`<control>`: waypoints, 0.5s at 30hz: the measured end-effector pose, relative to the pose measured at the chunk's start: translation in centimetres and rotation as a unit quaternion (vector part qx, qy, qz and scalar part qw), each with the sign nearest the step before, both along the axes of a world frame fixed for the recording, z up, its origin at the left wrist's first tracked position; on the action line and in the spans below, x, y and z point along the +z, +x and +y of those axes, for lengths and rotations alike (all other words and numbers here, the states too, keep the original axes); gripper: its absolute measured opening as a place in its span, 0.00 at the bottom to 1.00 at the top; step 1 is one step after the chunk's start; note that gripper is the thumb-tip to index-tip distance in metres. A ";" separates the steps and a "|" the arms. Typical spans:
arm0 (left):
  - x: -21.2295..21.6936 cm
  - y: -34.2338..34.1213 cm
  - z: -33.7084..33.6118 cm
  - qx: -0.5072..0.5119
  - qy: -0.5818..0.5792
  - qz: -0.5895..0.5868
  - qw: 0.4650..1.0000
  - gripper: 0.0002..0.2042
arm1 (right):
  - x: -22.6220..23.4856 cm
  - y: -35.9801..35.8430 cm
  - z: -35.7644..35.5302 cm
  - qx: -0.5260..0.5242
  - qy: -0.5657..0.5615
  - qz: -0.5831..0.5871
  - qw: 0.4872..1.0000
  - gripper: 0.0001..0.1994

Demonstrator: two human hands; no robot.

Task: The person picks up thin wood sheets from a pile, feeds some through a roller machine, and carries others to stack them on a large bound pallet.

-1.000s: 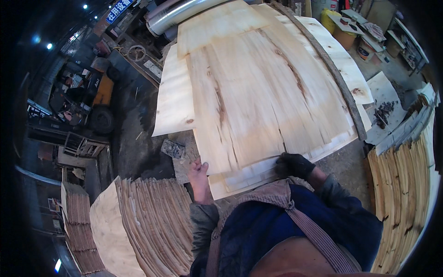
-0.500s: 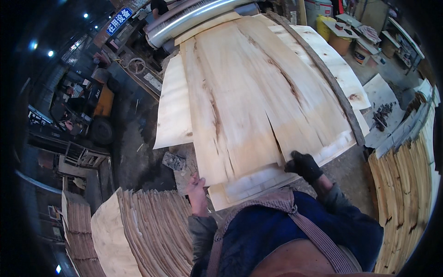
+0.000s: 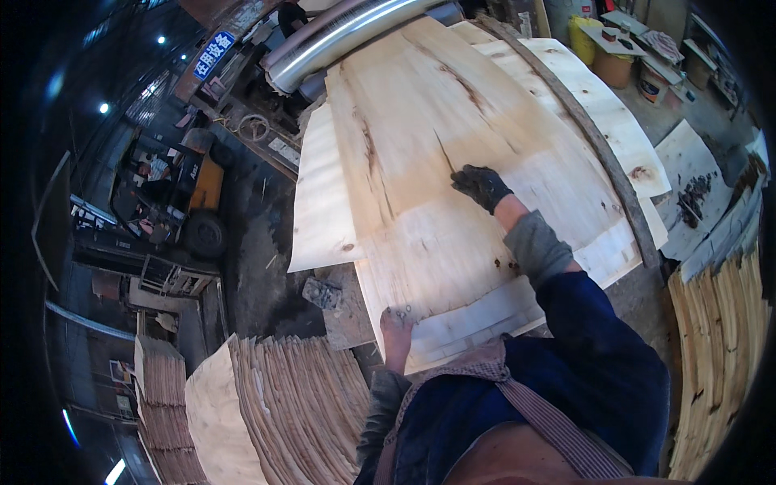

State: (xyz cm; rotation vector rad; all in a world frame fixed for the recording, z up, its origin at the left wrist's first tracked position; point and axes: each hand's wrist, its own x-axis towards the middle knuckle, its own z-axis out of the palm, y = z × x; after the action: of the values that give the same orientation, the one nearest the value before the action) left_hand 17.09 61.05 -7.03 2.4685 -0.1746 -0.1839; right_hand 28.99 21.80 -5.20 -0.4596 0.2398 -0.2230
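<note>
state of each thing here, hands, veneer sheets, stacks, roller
left hand: bare, resting on the near edge of the top veneer sheet
right hand: gloved, pressed flat on the top veneer sheet
top veneer sheet: lying flat, split along the grain
veneer stack: piled, edges wavy
metal roller: at the sheets' far end

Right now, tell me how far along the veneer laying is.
Done: several veneer sheets lie stacked by the roller. In hand: the gloved right hand presses flat on the top sheet while the left hand rests at its near edge. Left: a pile of veneer waits beside the person.
</note>
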 end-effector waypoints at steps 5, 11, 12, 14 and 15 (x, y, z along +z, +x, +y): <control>0.8 0.6 -0.5 0.102 -0.183 0.120 0.970 0.27 | -3.3 -2.0 0.8 0.191 0.066 -0.067 0.977 0.13; 1.6 1.4 2.1 0.101 -0.448 0.085 0.884 0.21 | -1.9 -15.0 6.3 0.179 -0.033 0.050 0.982 0.16; 2.4 1.1 1.8 0.109 -0.470 0.099 0.870 0.21 | -1.4 -16.8 7.0 0.178 -0.019 0.093 0.979 0.16; 6.1 0.5 0.3 0.126 -0.512 0.128 0.840 0.20 | -1.4 -19.8 7.8 0.199 0.008 0.101 0.975 0.15; 7.0 0.3 0.2 0.134 -0.500 0.121 0.847 0.18 | -1.5 -21.0 7.9 0.222 0.025 0.113 0.968 0.14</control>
State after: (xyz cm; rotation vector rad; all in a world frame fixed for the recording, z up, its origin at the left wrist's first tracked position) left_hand 17.44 61.29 0.01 1.3822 0.1603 -0.2110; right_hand 7.97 29.70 -6.74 -0.4776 0.3572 0.2748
